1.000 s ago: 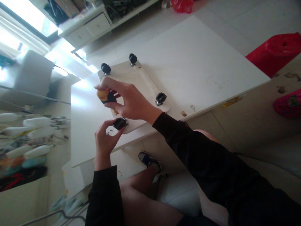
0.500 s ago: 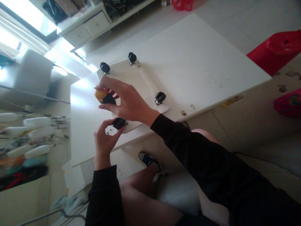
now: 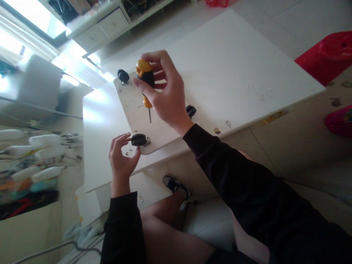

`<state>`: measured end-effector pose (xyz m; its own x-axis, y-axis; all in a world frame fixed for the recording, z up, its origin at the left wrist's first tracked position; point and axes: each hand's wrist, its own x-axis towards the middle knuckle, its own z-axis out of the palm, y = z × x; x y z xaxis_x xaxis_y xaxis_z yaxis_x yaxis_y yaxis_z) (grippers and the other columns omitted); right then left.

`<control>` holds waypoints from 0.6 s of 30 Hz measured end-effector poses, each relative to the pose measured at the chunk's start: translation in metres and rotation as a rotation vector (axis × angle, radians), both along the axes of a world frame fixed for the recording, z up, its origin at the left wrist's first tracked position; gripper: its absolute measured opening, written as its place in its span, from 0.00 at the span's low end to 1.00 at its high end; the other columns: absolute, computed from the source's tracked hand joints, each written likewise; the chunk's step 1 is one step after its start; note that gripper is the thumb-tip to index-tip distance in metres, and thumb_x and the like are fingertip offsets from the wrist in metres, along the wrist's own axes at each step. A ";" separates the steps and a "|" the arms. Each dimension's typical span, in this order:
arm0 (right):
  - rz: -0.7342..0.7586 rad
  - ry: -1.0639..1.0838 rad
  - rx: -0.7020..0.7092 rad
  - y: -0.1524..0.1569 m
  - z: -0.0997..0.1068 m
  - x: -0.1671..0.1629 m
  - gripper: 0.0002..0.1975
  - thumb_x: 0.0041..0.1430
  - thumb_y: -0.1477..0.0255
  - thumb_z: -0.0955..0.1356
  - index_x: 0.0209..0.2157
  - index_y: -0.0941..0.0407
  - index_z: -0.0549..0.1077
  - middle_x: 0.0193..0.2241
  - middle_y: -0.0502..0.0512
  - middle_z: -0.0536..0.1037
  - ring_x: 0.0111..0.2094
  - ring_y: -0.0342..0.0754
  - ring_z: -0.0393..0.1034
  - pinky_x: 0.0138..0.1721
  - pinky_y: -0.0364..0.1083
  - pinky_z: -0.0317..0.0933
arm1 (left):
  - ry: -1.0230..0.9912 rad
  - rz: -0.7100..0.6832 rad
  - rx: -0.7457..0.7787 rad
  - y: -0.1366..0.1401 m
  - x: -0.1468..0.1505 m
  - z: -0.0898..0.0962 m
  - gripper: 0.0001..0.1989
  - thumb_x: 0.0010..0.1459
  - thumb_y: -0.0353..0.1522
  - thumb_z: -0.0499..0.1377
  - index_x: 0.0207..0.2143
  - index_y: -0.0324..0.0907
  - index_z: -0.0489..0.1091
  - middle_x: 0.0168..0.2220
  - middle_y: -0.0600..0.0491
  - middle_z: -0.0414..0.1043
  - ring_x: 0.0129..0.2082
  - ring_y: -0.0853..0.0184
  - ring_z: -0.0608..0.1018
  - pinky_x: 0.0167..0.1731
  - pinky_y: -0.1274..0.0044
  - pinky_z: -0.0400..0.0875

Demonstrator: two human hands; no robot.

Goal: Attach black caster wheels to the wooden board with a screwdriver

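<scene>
My right hand [image 3: 167, 88] grips a screwdriver [image 3: 148, 77] with a yellow and black handle. Its metal shaft points down above a pale board [image 3: 162, 126], its tip apart from the near caster. At the board's near left corner, my left hand [image 3: 121, 154] has thumb and fingertips at the edges of a black caster wheel [image 3: 139, 139], in a loose pinch. Another caster wheel [image 3: 123, 76] stands on the far left corner, and a third caster wheel [image 3: 190, 110] shows partly behind my right wrist. The board's far right corner is hidden by my right hand.
The board lies on a white table [image 3: 233, 73]. A few small dark pieces [image 3: 128, 152] lie by my left hand. A red plastic stool [image 3: 327, 55] stands beyond the table's right end. White drawers [image 3: 107, 27] are at the back, white bottles [image 3: 44, 141] at left.
My right hand has lifted the screwdriver up and away from the near caster, turning it so the shaft shows. My left fingers have loosened a little, and the near caster has swivelled slightly.
</scene>
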<state>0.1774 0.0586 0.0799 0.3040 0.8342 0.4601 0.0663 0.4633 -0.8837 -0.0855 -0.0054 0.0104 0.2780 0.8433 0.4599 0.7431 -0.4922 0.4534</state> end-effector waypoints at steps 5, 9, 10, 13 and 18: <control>-0.014 0.043 0.105 0.002 -0.006 -0.001 0.14 0.66 0.70 0.73 0.49 0.49 0.66 0.46 0.45 0.79 0.43 0.39 0.74 0.43 0.38 0.74 | 0.002 0.020 0.020 0.000 -0.001 0.001 0.22 0.53 0.29 0.70 0.52 0.43 0.75 0.49 0.46 0.76 0.44 0.60 0.83 0.44 0.66 0.80; -0.042 0.036 0.177 0.004 -0.011 -0.004 0.13 0.68 0.71 0.71 0.50 0.53 0.66 0.45 0.48 0.79 0.42 0.41 0.74 0.42 0.40 0.73 | 0.010 0.011 0.025 -0.001 -0.001 0.002 0.21 0.53 0.28 0.69 0.50 0.42 0.75 0.47 0.47 0.75 0.41 0.61 0.82 0.43 0.67 0.80; -0.050 0.017 0.173 0.004 -0.012 -0.005 0.13 0.68 0.71 0.70 0.51 0.53 0.65 0.45 0.48 0.79 0.42 0.41 0.73 0.42 0.40 0.72 | 0.009 0.013 0.024 -0.001 -0.001 0.003 0.21 0.53 0.28 0.69 0.50 0.42 0.75 0.46 0.47 0.75 0.40 0.62 0.82 0.43 0.67 0.80; -0.047 -0.006 0.125 0.002 -0.011 -0.005 0.13 0.69 0.68 0.70 0.50 0.51 0.65 0.46 0.48 0.79 0.43 0.42 0.74 0.43 0.41 0.73 | 0.013 0.033 0.014 -0.002 0.001 0.004 0.20 0.53 0.28 0.69 0.50 0.42 0.75 0.43 0.49 0.74 0.39 0.63 0.81 0.44 0.66 0.79; -0.074 0.020 0.050 -0.004 -0.008 -0.003 0.15 0.63 0.70 0.73 0.47 0.46 0.66 0.44 0.44 0.81 0.41 0.43 0.75 0.39 0.43 0.73 | -0.004 0.146 -0.006 0.000 -0.004 0.005 0.18 0.54 0.29 0.67 0.49 0.42 0.75 0.39 0.50 0.76 0.38 0.62 0.81 0.45 0.66 0.79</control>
<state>0.1740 0.0548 0.0723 0.3732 0.7856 0.4936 0.0846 0.5010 -0.8613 -0.0898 -0.0051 0.0155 0.1500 0.8773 0.4559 0.8047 -0.3762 0.4593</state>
